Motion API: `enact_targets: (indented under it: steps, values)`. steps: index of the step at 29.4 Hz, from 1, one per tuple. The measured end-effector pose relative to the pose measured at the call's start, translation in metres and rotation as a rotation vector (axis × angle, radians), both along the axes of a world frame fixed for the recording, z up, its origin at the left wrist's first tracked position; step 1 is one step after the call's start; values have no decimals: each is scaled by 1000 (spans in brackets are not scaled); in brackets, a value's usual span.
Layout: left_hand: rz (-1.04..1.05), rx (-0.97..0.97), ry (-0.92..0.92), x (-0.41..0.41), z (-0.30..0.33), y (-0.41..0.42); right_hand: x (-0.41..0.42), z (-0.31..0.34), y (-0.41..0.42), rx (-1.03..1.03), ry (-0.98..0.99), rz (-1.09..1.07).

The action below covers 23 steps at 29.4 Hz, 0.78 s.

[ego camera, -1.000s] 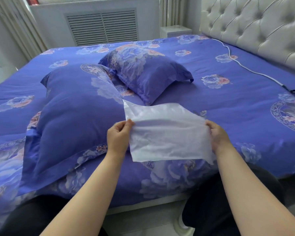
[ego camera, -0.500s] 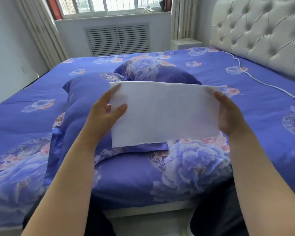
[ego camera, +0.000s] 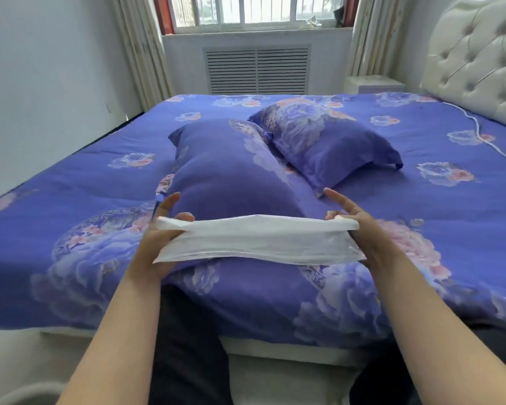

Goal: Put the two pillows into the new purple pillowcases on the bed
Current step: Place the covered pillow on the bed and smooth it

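Two pillows in purple floral pillowcases lie on the bed (ego camera: 85, 182). The near pillow (ego camera: 225, 176) stretches away from me at the centre, and the far pillow (ego camera: 327, 141) lies behind it to the right. In front of the near pillow I hold a white sheet (ego camera: 254, 241), folded over flat, between both hands. My left hand (ego camera: 161, 238) pinches its left end with the thumb on top. My right hand (ego camera: 360, 229) pinches its right end, with the index finger stretched out above the fold.
A tufted white headboard (ego camera: 476, 59) stands at the right, with a white cable (ego camera: 491, 141) running across the bed near it. A small white nightstand (ego camera: 374, 83), a vent grille (ego camera: 257, 70), curtains and a window are beyond the bed. My dark-clothed legs press against the bed's front edge.
The white sheet, held upright and spread before, is now folded over and held flat and lower. The view has tilted up, showing the window.
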<state>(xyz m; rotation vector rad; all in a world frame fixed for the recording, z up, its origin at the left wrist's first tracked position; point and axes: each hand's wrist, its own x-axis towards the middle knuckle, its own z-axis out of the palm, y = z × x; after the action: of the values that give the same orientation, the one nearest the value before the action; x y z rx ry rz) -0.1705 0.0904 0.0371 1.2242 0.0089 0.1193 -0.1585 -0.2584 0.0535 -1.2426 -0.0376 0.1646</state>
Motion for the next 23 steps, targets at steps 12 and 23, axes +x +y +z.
enact_targets:
  steps: [12,23]
  values:
    - [665,-693,118,-120,-64,119,-18,-30,210,-172,48,228]
    - [1439,-560,551,-270,-143,220,-101,-67,396,-784,-349,717]
